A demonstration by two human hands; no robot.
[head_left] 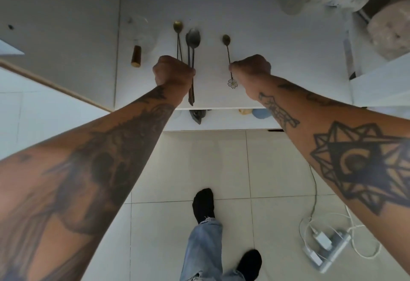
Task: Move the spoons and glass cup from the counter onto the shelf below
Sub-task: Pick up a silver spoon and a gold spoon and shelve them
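Two bare, tattooed forearms reach forward over a white counter surface [266, 59].

Left hand [173, 72] — fist closed around a bundle of long-handled metal spoons [190, 43]: grey oval bowls and one small brass-coloured round bowl pointing away from the person, handle ends sticking out below the fist toward the counter's near edge.

Right hand [253, 65] — fingers curled shut, pinching the thin stem of a small brass-coloured spoon with a white flower-shaped handle end [228, 56]; bowl pointing away, flower end hanging just below the fingers.

Clear glass cup with a brown wooden handle [139, 43] — standing on the counter, left of the left hand, apart from it.

White shelf below the counter [221, 123] — a narrow strip shows beyond the counter's near edge, with a dark object, a yellowish one and a blue one partly visible; what they are cannot be told.
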